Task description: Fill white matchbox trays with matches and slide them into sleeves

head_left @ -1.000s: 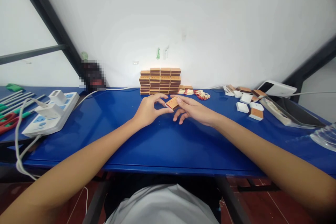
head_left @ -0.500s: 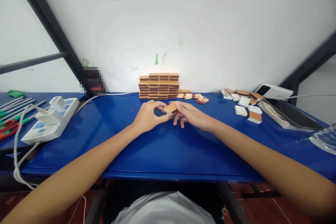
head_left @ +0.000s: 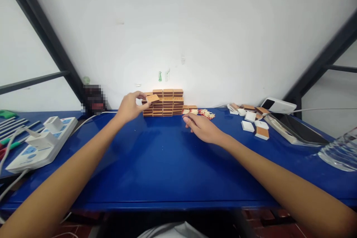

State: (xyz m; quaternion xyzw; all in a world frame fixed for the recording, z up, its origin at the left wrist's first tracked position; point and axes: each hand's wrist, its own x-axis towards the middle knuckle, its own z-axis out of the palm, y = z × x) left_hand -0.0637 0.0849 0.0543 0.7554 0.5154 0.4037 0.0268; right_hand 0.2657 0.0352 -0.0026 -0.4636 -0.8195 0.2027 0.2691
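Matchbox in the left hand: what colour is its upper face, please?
The matchbox is light orange on top, as the head view shows.

Blue table (head_left: pixel 156 171), off-white wall (head_left: pixel 223 37), tan held matchbox (head_left: pixel 153 98), stack (head_left: pixel 167 106) banded tan and dark brown, cream matches (head_left: pixel 206 114) with red heads, white and brown boxes (head_left: pixel 262 133) at right, white power strip (head_left: pixel 39 157) with blue sockets (head_left: pixel 29 150) at left

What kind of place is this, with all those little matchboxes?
Probably an indoor work spot, maybe a small workshop: a blue table stands against a white wall, with stacked matchboxes and a power strip on it.
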